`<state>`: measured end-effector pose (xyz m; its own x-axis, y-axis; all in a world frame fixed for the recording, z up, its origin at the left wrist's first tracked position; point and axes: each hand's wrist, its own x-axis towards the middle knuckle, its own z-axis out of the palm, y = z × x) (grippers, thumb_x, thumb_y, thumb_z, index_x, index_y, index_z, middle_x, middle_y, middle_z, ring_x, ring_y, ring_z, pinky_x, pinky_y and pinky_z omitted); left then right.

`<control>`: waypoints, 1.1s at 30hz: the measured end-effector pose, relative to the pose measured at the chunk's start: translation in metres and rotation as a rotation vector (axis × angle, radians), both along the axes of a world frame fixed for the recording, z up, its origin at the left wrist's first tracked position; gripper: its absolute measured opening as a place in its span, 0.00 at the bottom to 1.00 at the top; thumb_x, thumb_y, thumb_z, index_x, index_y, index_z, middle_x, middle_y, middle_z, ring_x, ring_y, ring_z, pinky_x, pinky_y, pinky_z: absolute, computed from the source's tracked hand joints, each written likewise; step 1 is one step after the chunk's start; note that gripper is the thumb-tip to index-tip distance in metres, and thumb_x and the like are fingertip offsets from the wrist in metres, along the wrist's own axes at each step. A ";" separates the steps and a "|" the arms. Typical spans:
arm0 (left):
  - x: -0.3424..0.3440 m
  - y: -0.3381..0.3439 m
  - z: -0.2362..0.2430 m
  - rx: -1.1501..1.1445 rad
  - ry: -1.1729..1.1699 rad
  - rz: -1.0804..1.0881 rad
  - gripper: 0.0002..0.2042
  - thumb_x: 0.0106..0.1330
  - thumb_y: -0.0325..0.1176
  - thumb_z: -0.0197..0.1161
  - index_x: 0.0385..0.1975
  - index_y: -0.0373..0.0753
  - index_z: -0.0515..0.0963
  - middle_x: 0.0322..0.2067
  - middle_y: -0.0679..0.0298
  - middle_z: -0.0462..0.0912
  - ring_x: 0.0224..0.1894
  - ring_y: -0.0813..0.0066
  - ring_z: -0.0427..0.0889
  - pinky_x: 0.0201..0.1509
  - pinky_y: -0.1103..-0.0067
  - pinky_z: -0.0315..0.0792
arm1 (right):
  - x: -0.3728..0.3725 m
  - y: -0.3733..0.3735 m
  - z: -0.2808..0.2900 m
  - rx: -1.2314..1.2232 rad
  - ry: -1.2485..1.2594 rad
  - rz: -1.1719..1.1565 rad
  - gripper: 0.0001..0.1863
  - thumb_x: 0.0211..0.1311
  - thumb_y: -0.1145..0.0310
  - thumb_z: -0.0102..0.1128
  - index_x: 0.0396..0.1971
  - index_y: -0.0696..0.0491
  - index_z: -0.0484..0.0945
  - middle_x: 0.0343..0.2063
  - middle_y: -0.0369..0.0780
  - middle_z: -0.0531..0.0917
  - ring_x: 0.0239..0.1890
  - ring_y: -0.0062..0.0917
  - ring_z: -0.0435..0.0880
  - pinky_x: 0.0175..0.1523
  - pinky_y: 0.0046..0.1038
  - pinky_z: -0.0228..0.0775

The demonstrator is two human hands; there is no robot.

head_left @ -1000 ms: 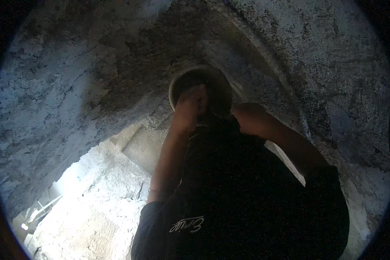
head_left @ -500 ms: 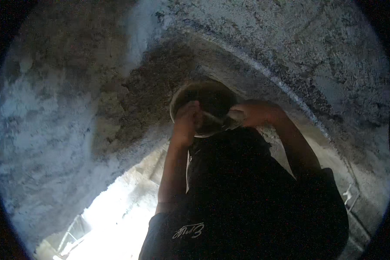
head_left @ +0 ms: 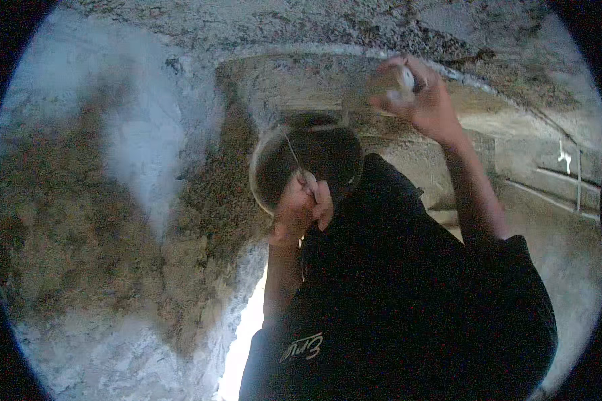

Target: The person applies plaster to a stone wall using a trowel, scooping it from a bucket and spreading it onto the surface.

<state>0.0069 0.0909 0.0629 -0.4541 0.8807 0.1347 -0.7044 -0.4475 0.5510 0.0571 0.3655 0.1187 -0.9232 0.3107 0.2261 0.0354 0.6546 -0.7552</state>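
A round, dark-bellied bucket (head_left: 259, 177) with a pale rim hangs or rests before my body; its inside is too dark to read. Over its near side, my left hand (head_left: 301, 208) is closed around what looks like the bucket's handle, a thin wire (head_left: 292, 148) with a pale grip. The wire slants up to the far left of the rim. Raised to the right and beyond the bucket, my right hand (head_left: 425, 100) curls its fingers around a small whitish thing (head_left: 407, 79). Blur hides what kind it is.
A rough, stained wall (head_left: 114, 267) with white patches fills the left side. Along the far side runs a curved pale edge (head_left: 314, 49) under more coarse surface. Pale pipes or rails (head_left: 548, 199) stand at the right. Bright light enters at the lower left.
My right hand has left the bucket and risen to the far right with the whitish thing. The left hand stays over the bucket. The whole view has turned, bringing the pipes higher.
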 end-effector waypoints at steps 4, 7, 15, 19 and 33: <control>-0.013 -0.017 0.003 -0.013 -0.033 -0.086 0.40 0.40 0.63 0.67 0.45 0.41 0.60 0.23 0.71 0.59 0.18 0.85 0.54 0.21 0.85 0.50 | -0.017 -0.036 -0.012 -0.442 0.200 -0.235 0.18 0.49 0.65 0.69 0.39 0.52 0.75 0.36 0.33 0.80 0.43 0.21 0.76 0.52 0.26 0.66; -0.014 -0.027 0.010 -0.038 -0.017 -0.110 0.45 0.36 0.71 0.66 0.46 0.43 0.59 0.24 0.74 0.58 0.17 0.88 0.53 0.20 0.88 0.49 | -0.024 -0.053 -0.002 -0.681 0.433 -0.095 0.15 0.61 0.65 0.59 0.44 0.53 0.68 0.37 0.37 0.80 0.43 0.24 0.78 0.50 0.27 0.67; -0.014 -0.035 0.028 0.375 -0.241 -0.347 0.46 0.39 0.70 0.65 0.49 0.40 0.57 0.24 0.73 0.57 0.19 0.87 0.53 0.20 0.89 0.49 | -0.036 -0.073 0.043 -0.463 0.388 0.127 0.16 0.64 0.63 0.54 0.46 0.54 0.66 0.36 0.38 0.78 0.43 0.26 0.77 0.50 0.30 0.67; -0.010 -0.030 0.024 0.351 -0.207 -0.359 0.46 0.43 0.70 0.63 0.50 0.38 0.56 0.24 0.73 0.57 0.18 0.87 0.52 0.20 0.89 0.50 | -0.048 -0.083 0.031 -0.430 0.387 0.233 0.18 0.62 0.62 0.57 0.47 0.54 0.66 0.36 0.36 0.76 0.41 0.21 0.75 0.49 0.27 0.67; -0.004 0.003 0.017 0.410 -0.418 -0.339 0.43 0.46 0.66 0.65 0.49 0.35 0.59 0.22 0.73 0.56 0.17 0.88 0.52 0.17 0.90 0.48 | -0.014 -0.046 -0.002 -0.340 0.314 0.189 0.19 0.62 0.59 0.58 0.45 0.54 0.65 0.34 0.33 0.71 0.40 0.18 0.70 0.48 0.23 0.63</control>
<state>0.0028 0.0944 0.0804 -0.2487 0.8987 0.3612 -0.9596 -0.2793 0.0342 0.0432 0.3196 0.1168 -0.8742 0.2490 0.4169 -0.3230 0.3430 -0.8820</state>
